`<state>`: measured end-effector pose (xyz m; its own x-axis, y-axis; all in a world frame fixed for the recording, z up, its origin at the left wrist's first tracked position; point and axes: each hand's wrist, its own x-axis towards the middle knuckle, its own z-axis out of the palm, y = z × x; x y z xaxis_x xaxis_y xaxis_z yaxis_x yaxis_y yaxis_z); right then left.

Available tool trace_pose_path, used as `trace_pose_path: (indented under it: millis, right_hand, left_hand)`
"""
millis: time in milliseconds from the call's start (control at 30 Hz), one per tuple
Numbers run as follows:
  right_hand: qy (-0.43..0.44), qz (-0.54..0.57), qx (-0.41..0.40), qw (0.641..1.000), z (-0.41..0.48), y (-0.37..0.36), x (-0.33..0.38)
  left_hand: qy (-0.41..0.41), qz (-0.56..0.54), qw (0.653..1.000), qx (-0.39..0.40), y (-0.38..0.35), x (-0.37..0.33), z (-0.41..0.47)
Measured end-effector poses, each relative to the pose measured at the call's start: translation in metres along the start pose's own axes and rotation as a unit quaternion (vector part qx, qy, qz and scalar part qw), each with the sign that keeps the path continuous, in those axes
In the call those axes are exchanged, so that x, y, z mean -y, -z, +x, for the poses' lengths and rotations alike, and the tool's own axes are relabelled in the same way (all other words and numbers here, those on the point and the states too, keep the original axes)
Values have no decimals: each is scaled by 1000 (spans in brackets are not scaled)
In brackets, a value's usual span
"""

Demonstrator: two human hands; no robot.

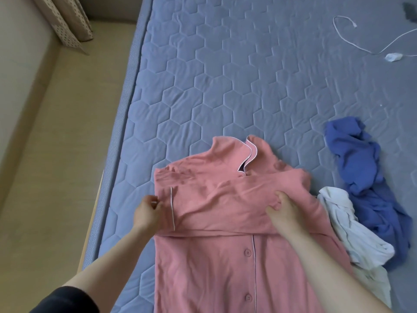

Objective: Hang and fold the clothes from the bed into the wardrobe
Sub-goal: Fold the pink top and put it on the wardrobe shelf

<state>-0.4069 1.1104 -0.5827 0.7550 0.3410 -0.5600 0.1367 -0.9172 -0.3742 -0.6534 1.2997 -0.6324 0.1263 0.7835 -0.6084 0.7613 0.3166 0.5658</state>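
Note:
A pink button-up pyjama shirt (216,256) with white piping lies flat on the grey-blue quilted bed (225,75), collar pointing away from me. One sleeve is folded across its chest. My left hand (147,214) pinches the sleeve's cuff end at the shirt's left edge. My right hand (285,210) presses and grips the folded sleeve fabric near the right shoulder. A crumpled blue garment (365,177) and a white garment (352,227) lie just right of the shirt, touching each other.
A white charging cable (352,37) with its plug lies at the bed's far right. A dark object (409,11) sits at the top right corner. Beige floor (56,154) runs along the bed's left side, with a dotted curtain (65,23) hanging at the top left.

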Motion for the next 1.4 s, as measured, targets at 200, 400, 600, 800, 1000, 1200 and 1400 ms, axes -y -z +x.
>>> trace_pose_path:
  millis: [200,400,600,800,1000,1200,1400]
  right_hand:
    - [11,-20,-11,1000,26,11,7]
    - [105,-32,-21,994,53,29,21]
    - [175,-238,-55,954,90,39,25]
    - [71,-337,33,938,121,37,13]
    - [101,-310,-5,945,131,29,-3]
    - [131,-356,21,925,140,36,16]
    - [175,-326,34,928,127,50,16]
  left_hand:
    - [-83,75,993,-27,-2,-21,6]
    - [-339,273,900,19,-5,-57,23]
    - [-353,344,865,96,-33,-87,46]
    - [-306,439,839,101,-40,-93,79]
    - [-313,415,851,78,-54,-99,85]
    - [-320,448,820,155,-57,-110,89]
    - [-273,407,848,204,-48,-110,80]
